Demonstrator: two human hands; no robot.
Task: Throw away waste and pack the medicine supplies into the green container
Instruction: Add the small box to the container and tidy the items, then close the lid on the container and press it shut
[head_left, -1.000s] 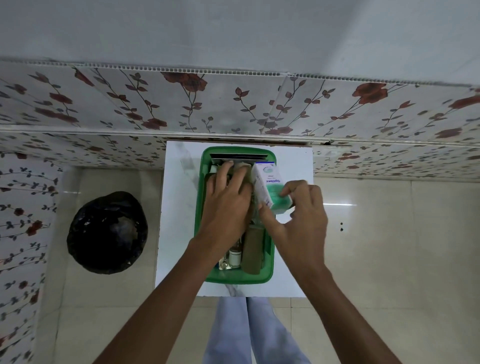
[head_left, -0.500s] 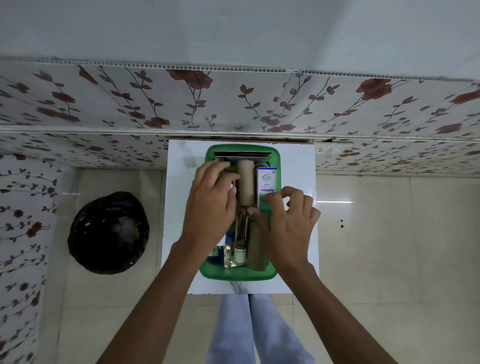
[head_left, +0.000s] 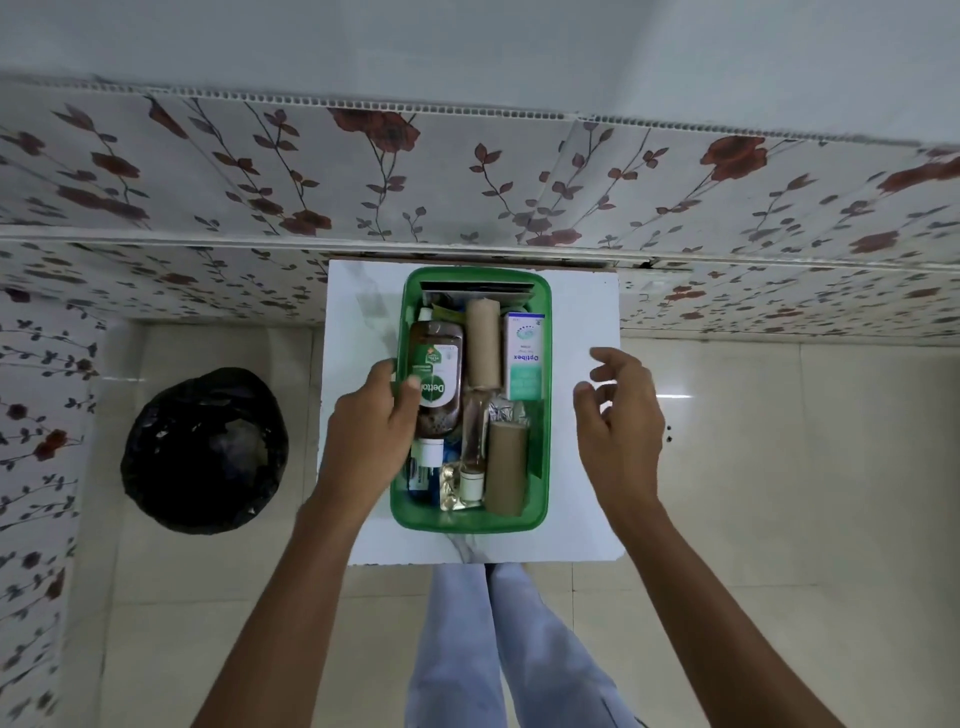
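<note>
- Since half a second ago both hands have drawn out of the green container (head_left: 470, 519): the right hand (head_left: 618, 421) has pulled away to 3 o'clock of it, and the left hand (head_left: 371, 431) has shifted to its 9 o'clock rim.
- Nearest, pale trouser legs (head_left: 498, 649) stand below the white tabletop (head_left: 582, 493).
- Left hand grips the container's left wall, thumb inside touching the Dettol bottle (head_left: 435, 382), fingers outside.
- Right hand hovers over bare tabletop, fingers loosely spread and curled, holding nothing.
- Container sits mid-table, packed: a cardboard roll (head_left: 506, 473) at 5 o'clock, a small clear bottle (head_left: 475, 441) in the middle, a second roll (head_left: 483, 345) toward 12, and an Optibex box (head_left: 524, 358) at 1 o'clock.
- Black-lined waste bin (head_left: 205, 449) stands on the floor at 9 o'clock, well apart from the table.
- Farthest, the floral wall panel (head_left: 467, 176).
</note>
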